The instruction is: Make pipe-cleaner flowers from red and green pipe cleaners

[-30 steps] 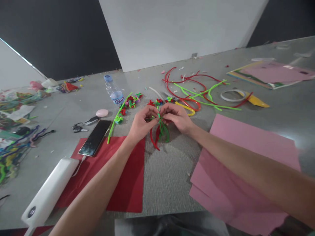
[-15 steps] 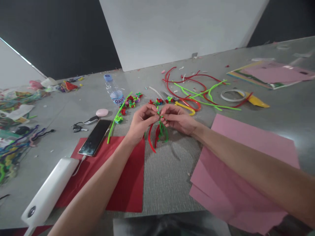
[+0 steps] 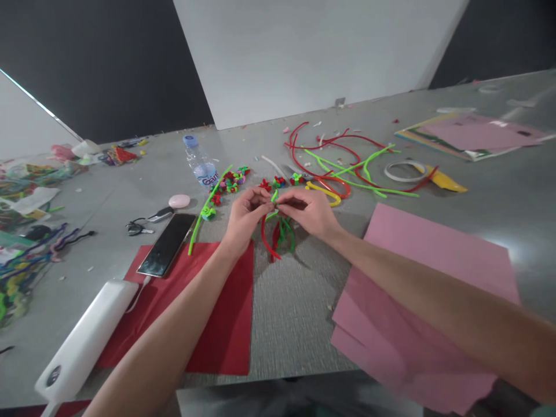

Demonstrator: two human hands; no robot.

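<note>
My left hand (image 3: 247,215) and my right hand (image 3: 309,212) meet at the middle of the table, fingertips close together. Both are closed in a pinch on a small bundle of green and red pipe cleaners (image 3: 284,231). Its dark green loops and curved red ends hang below my fingers, and light green pieces stick out between them. The fingertips partly hide the bundle's centre. Just beyond my hands lie small red, blue and green pipe-cleaner flowers (image 3: 278,182). A straight light green pipe cleaner (image 3: 197,229) lies left of my left hand.
Red paper (image 3: 226,324), a phone (image 3: 167,246), a white power bank (image 3: 87,336), keys (image 3: 138,227) and a bottle (image 3: 200,165) are on the left. Pink sheets (image 3: 417,301), loose pipe cleaners (image 3: 369,188) and a tape roll (image 3: 393,171) are on the right.
My right-hand fingers have drawn closer together and tilted at the bundle. The red ends have swung slightly to the right, and the whole view has shifted a little.
</note>
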